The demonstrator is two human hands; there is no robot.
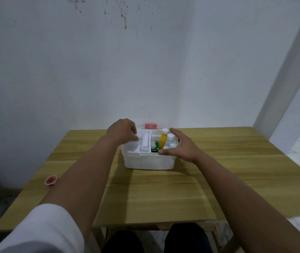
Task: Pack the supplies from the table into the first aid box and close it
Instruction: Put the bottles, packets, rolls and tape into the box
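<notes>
**Toward the far edge of the counter: both hands at the open box, lid not yet on**

Toward the far edge of the pale wooden counter [163, 194], near its middle, sits the white plastic first aid box [148, 161], open at the top. Left hand [122, 131] is over the box's left rear corner, fingers curled onto a white insert tray [133, 146]; whether it pinches the tray or only presses it, cannot tell. Right hand [179, 145] is spread wide and flat-ish against the box's right side, thumb on the front rim, holding nothing.

Inside: a white cylindrical tube [144, 140] lying in the tray, a yellow bottle with white cap [163, 138] upright, a green packet [155, 147], several small white-capped bottles [170, 141].

Risks, as judged:
- Yellow bottle stands above the rim; a lid would likely foul on it unless it is laid down.
- Tray looks slightly skewed; pressing it could jam it or tip the tube out.
- Small red-and-white round cap-like item [50, 180] lies at the counter's left edge, beside the left forearm. An elbow sweep could knock it off, and it may be left unpacked.

Hard to make out: a red-and-white piece [150, 125] behind the box, possibly the lid, is mostly hidden. Left fingertips are occluded. Labels are unreadable.
</notes>
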